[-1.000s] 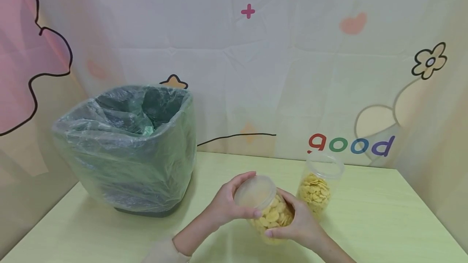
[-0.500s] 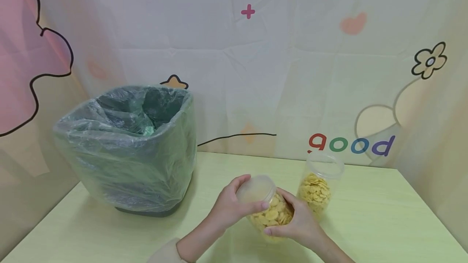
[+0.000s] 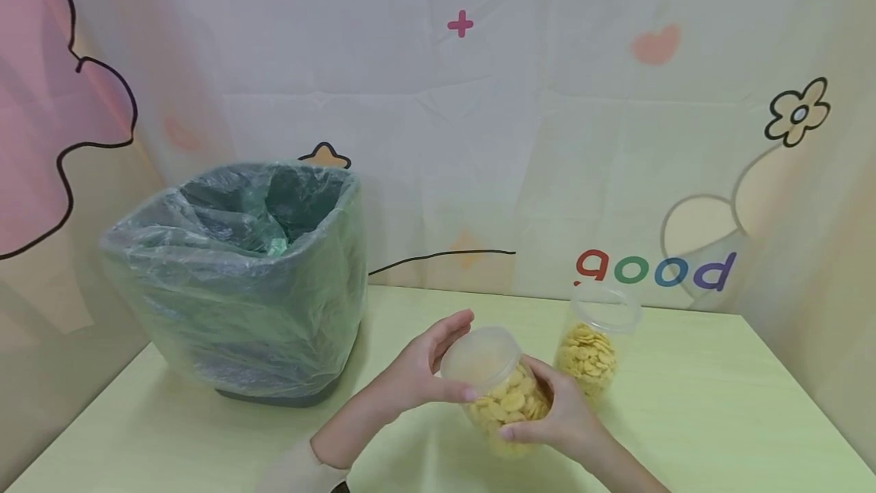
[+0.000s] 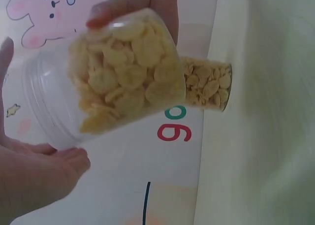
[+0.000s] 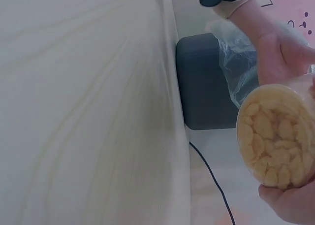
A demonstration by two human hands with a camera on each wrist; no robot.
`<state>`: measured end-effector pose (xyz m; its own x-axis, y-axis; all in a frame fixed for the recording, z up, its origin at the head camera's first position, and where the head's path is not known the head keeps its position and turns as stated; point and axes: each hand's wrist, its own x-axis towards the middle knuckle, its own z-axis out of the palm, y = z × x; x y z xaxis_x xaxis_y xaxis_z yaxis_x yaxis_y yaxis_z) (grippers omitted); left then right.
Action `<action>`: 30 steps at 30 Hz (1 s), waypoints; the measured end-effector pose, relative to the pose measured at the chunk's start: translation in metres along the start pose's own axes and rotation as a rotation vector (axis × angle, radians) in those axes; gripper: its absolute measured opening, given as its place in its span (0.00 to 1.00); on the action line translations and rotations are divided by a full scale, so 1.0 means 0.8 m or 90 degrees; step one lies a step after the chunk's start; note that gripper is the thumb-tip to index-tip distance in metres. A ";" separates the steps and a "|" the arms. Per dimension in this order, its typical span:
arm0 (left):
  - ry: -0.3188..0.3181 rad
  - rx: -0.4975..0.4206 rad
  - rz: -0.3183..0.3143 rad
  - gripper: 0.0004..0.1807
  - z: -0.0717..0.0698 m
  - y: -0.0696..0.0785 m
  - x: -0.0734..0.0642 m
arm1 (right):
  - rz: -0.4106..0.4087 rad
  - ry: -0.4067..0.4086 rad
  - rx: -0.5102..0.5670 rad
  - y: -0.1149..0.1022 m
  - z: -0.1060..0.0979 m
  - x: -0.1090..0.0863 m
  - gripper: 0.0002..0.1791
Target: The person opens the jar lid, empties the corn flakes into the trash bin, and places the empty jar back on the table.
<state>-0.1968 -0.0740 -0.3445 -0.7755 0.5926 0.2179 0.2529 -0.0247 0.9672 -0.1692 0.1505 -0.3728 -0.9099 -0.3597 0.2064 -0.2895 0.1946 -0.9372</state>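
Note:
A clear plastic jar of yellow flakes (image 3: 509, 405) is held tilted above the table, its frosted lid (image 3: 479, 357) facing up and left. My right hand (image 3: 569, 421) grips the jar's body from the right, thumb across the front. At the lid is my left hand (image 3: 414, 377), fingers and thumb spread around the rim; its thumb lies right at the near edge while the fingers stand off the far side. The left wrist view shows the same spread hand (image 4: 39, 178) beside the lid. A second jar of flakes (image 3: 587, 360) stands upright behind the right hand.
A large bin (image 3: 274, 318) lined with a clear plastic bag stands on the left of the pale table (image 3: 712, 402). Behind runs a printed cloth backdrop (image 3: 438, 158), with more cloth along both sides.
The left fingers, closed around the lid half a second ago, have spread and lifted away from its far side, and the thumb has moved back left. The right hand keeps its grip.

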 end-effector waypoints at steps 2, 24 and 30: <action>-0.056 -0.015 0.045 0.56 -0.008 -0.003 0.002 | 0.003 -0.017 0.011 -0.003 -0.001 -0.002 0.43; -0.140 -0.086 0.083 0.49 -0.013 -0.013 0.010 | -0.009 -0.075 0.053 -0.007 -0.002 -0.006 0.42; -0.064 -0.087 0.054 0.46 -0.006 -0.014 0.008 | -0.015 -0.045 0.032 -0.006 -0.001 -0.003 0.42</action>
<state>-0.2074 -0.0734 -0.3530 -0.6913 0.6609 0.2920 0.2285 -0.1835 0.9561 -0.1659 0.1510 -0.3690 -0.8789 -0.4282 0.2104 -0.2945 0.1400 -0.9453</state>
